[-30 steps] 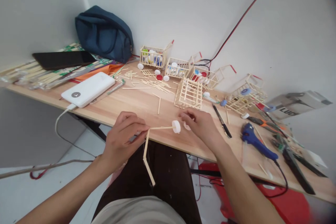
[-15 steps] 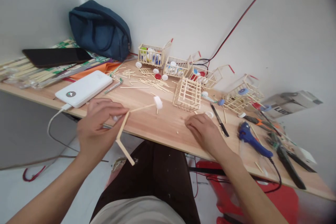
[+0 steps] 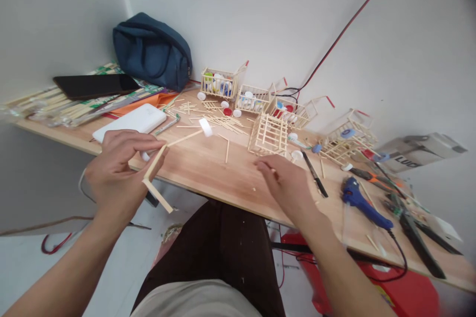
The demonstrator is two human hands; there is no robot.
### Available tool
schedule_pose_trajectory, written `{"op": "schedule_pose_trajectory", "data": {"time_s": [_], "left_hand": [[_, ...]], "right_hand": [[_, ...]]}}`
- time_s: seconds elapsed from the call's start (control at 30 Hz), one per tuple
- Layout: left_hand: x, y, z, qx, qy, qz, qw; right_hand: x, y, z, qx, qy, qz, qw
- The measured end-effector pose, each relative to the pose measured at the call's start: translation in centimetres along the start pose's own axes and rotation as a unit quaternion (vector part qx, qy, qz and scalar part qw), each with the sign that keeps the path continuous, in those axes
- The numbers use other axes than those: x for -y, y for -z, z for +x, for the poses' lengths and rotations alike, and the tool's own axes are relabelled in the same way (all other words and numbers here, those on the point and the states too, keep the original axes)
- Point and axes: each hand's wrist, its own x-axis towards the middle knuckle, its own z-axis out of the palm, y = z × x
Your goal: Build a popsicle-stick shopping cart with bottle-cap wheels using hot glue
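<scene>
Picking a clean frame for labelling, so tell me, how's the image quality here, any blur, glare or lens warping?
Head view: soft, even light, no glare on the desk; left hand and stick frame fairly sharp; right edge smeared around the grey box; top right corner darkened; wide lens stretches things near the edges.

L hand w/ stick frame swung away from R hand, now just beside power bank; white cap went along.

Pinches thumb and fingertips together on the left hand, wrist raised. Holds the right hand forward, palm down, fingers loosely spread
</scene>
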Motion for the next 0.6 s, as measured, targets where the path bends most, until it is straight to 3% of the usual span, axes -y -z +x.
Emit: {"op": "schedule_pose_trajectory", "data": {"time_s": [0.1,0.23,0.43,0.6], "left_hand": [[-0.3,0.3,-0.3,0.014,-0.013,-0.014,1.0],[-0.6,0.7,-1.2,0.066,-0.002,-0.03,0.997],[-0.6,0.5,-2.2,0.117,0.011,-0.05,0.992],[-1.0,0.0,-2.4,0.146,0.027,-0.052,0.988]], "right_hand": [[3.2,-3.0,3.1,0.077,-0.073,-0.031,0.994],[4.5,-5.2,5.9,0.152,-0.18,-0.094,0.967],[3.3,-5.7,6.1,0.194,-0.181,-0.086,0.96],[3.1,-5.5,5.4,0.174,-0.174,-0.106,0.964]]}}
